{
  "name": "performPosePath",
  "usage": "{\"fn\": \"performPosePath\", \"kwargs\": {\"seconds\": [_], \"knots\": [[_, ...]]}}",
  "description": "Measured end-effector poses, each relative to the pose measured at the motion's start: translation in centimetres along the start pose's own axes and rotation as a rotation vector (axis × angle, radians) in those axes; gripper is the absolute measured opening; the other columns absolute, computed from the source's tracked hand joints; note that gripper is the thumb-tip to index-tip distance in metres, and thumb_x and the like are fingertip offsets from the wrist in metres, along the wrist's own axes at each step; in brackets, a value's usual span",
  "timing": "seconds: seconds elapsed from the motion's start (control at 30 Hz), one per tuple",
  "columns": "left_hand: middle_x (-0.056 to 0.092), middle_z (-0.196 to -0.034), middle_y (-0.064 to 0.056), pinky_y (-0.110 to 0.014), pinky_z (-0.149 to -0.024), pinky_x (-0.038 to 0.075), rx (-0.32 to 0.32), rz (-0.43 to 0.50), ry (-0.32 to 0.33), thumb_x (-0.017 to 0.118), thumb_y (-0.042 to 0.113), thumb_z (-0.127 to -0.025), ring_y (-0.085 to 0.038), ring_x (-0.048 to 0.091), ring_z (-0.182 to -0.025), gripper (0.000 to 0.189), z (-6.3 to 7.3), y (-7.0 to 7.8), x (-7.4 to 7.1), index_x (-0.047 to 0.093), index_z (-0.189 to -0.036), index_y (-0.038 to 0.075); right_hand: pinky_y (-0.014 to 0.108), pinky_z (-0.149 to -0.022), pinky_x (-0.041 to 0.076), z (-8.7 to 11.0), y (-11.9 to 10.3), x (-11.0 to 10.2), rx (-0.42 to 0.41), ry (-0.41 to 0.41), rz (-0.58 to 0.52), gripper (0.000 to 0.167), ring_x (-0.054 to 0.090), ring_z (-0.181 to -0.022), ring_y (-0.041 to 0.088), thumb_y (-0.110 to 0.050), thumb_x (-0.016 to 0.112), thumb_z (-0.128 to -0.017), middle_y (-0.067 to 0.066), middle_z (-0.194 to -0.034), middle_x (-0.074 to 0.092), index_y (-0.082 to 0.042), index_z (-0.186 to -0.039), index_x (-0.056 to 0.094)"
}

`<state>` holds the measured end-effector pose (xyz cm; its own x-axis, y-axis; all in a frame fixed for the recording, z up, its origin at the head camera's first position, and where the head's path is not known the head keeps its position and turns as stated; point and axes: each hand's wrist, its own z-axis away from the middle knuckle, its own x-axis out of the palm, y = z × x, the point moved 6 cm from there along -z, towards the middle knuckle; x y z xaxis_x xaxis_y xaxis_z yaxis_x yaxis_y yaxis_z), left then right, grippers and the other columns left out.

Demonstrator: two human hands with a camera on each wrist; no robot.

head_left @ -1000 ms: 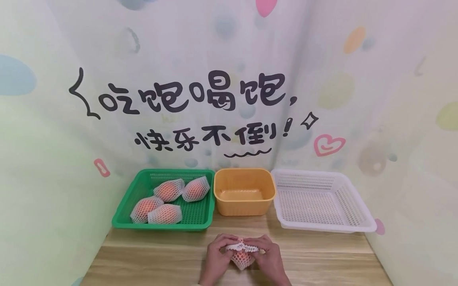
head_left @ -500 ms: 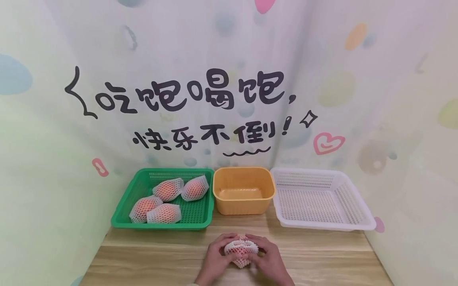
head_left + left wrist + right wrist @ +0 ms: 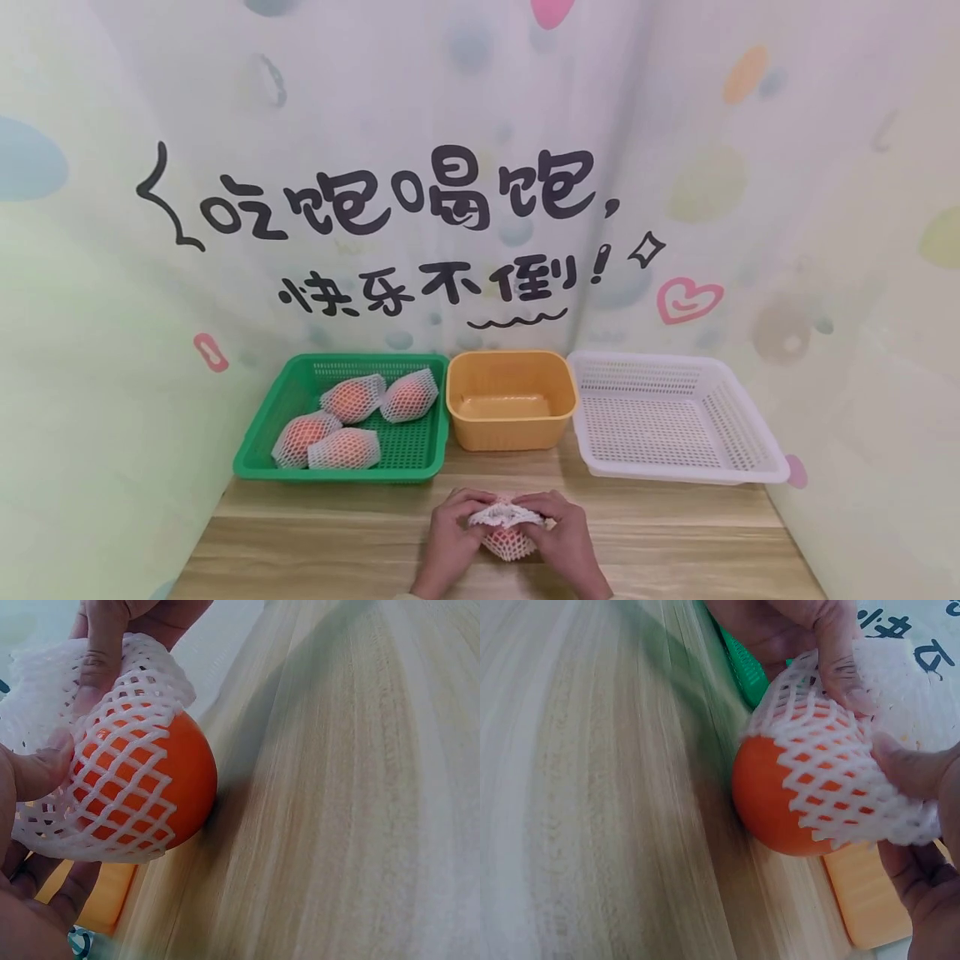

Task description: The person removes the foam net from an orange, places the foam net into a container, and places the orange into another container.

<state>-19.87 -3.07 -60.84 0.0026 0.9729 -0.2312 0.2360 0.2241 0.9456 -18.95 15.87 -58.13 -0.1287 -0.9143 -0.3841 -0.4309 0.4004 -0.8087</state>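
Close to the front of the table, both hands hold a round orange fruit [image 3: 196, 780] wrapped in a white foam net sleeve [image 3: 829, 769]. My left hand [image 3: 452, 533] grips the sleeve from the left, my right hand [image 3: 567, 535] from the right. In the wrist views both thumbs press the netting, while other fingers curl around its far side. The sleeve's upper rim is bunched between the hands. The fruit's smooth lower end sticks out bare from the net, close over the table [image 3: 322, 787].
Several net-wrapped fruits [image 3: 345, 450] lie in a green basket [image 3: 431, 475] at the back left. Next to it stands a yellow bin [image 3: 512, 437], with a white perforated basket [image 3: 686, 479] on the right. A printed curtain [image 3: 480, 100] hangs behind them.
Half a second ago the sleeve's rim was spread wide with the thumbs lower on the net. Now the rim is gathered up under the thumbs. The baskets have not moved.
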Motion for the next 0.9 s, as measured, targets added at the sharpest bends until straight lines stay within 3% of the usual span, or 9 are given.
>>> {"fn": "performPosePath", "kwargs": {"seconds": [0.1,0.2,0.27,0.37,0.5,0.7,0.9], "knots": [[0.075,-0.102,0.011,-0.022,-0.096,0.052,-0.001,0.021,0.014,0.085,0.003,-0.076,-0.010,0.066,-0.106,0.026,0.0,0.0,0.0,0.079,-0.088,0.025,0.023,-0.085,0.049,0.2,0.2,0.1,-0.005,-0.052,0.030,0.043,0.062,-0.101,0.010,-0.008,0.091,-0.071,-0.007,-0.111,0.077,-0.022,-0.109,0.078],[0.075,-0.107,0.009,-0.023,-0.099,0.051,-0.006,0.020,0.001,0.086,0.019,-0.079,-0.012,0.066,-0.109,0.018,0.1,0.0,0.0,0.079,-0.095,0.025,0.027,-0.099,0.047,0.6,0.8,0.5,0.061,-0.176,0.028,0.057,0.057,-0.121,0.014,-0.025,0.092,-0.074,-0.005,-0.134,0.069,-0.023,-0.127,0.071],[0.074,-0.116,0.006,-0.024,-0.105,0.048,-0.015,0.023,-0.034,0.085,0.030,-0.080,-0.013,0.064,-0.116,0.025,0.1,-0.1,0.1,0.078,-0.103,0.025,0.030,-0.106,0.047,0.8,1.1,0.8,0.098,-0.258,0.016,0.063,0.056,-0.131,0.017,-0.031,0.090,-0.077,-0.005,-0.142,0.063,-0.026,-0.135,0.066],[0.069,-0.129,0.004,-0.022,-0.109,0.043,-0.045,0.043,-0.123,0.084,0.038,-0.082,-0.014,0.061,-0.124,0.040,0.3,-0.3,0.3,0.075,-0.118,0.025,0.030,-0.107,0.048,1.0,1.3,1.0,0.114,-0.313,0.000,0.057,0.059,-0.130,0.017,-0.035,0.087,-0.081,-0.008,-0.139,0.065,-0.029,-0.134,0.066],[0.066,-0.133,0.006,-0.021,-0.108,0.045,-0.066,0.060,-0.211,0.085,0.038,-0.082,-0.013,0.060,-0.126,0.043,0.5,-0.5,0.7,0.074,-0.122,0.025,0.029,-0.101,0.054,0.8,1.0,0.8,0.046,-0.272,0.030,0.047,0.064,-0.120,0.015,-0.035,0.083,-0.085,-0.009,-0.129,0.071,-0.026,-0.129,0.071],[0.070,-0.125,0.007,-0.027,-0.105,0.050,-0.016,0.007,-0.190,0.084,0.040,-0.081,-0.012,0.064,-0.120,0.033,0.2,-0.1,0.4,0.079,-0.109,0.024,0.028,-0.094,0.056,0.4,0.4,0.4,0.033,-0.204,0.017,0.038,0.066,-0.111,0.010,-0.025,0.085,-0.082,-0.013,-0.119,0.075,-0.026,-0.119,0.077],[0.072,-0.123,0.005,-0.027,-0.102,0.052,0.010,-0.004,-0.241,0.083,0.034,-0.084,-0.011,0.066,-0.117,0.027,-0.1,0.1,-0.1,0.079,-0.109,0.022,0.026,-0.088,0.057,0.2,0.2,0.0,0.075,-0.147,-0.007,0.031,0.067,-0.102,0.006,-0.016,0.088,-0.077,-0.014,-0.105,0.077,-0.028,-0.105,0.082]]}}
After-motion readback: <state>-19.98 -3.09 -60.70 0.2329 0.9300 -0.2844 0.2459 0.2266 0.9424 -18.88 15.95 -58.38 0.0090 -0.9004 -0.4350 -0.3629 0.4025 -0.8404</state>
